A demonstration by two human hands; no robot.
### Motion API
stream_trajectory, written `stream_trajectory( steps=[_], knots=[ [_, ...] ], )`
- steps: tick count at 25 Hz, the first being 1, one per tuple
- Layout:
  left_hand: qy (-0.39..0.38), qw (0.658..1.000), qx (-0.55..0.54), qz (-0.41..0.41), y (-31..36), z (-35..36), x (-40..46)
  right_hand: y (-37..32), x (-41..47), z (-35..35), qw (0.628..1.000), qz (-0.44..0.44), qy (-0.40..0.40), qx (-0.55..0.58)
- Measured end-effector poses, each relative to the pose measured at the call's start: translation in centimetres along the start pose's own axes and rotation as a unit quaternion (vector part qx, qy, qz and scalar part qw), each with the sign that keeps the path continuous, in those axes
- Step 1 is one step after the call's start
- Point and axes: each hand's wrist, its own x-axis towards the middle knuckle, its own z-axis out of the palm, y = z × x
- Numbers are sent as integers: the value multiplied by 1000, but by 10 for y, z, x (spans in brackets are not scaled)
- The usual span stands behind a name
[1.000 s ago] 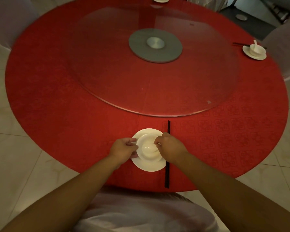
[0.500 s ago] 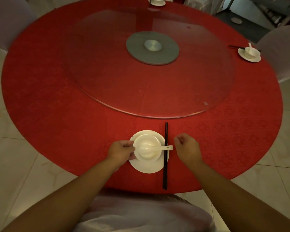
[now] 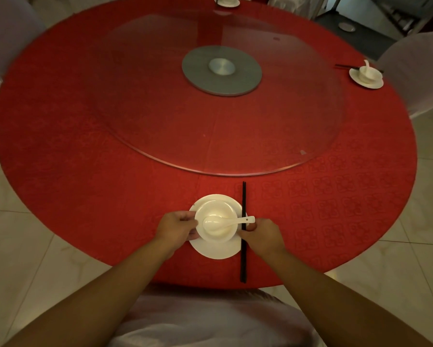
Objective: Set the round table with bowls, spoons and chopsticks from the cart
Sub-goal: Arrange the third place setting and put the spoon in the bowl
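A white bowl point(image 3: 216, 214) stands on a white saucer point(image 3: 216, 250) near the front edge of the round red table point(image 3: 85, 196). A white spoon point(image 3: 225, 221) lies in the bowl, its handle pointing right. Black chopsticks point(image 3: 243, 259) lie just right of the saucer, running front to back. My left hand point(image 3: 176, 227) grips the bowl's left side. My right hand point(image 3: 261, 236) has its fingers curled around the chopsticks beside the spoon handle's end.
A glass turntable point(image 3: 235, 116) covers the table's middle. Set places with bowl, saucer and spoon sit at the far right point(image 3: 366, 76) and the far edge point(image 3: 226, 1). White-covered chairs stand at the front point(image 3: 210, 319), right point(image 3: 420, 68) and far left point(image 3: 7, 28).
My right hand let go of the spoon in the bowl, drew away to the right, then came back onto the chopsticks. My left hand stayed on the bowl.
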Motion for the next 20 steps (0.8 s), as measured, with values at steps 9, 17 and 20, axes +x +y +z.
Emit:
stream_trajectory(
  steps=[9, 17, 20],
  knots=[
    [-3, 1000, -8, -2, 1, 1, -1, -4, -2, 3, 999, 27, 11, -12],
    [-4, 1000, -5, -5, 3, 1, -5, -6, -1, 5, 999, 40, 8, -16],
    [-4, 1000, -5, -7, 5, 0, -7, -5, -1, 5, 999, 46, 10, -9]
  ],
)
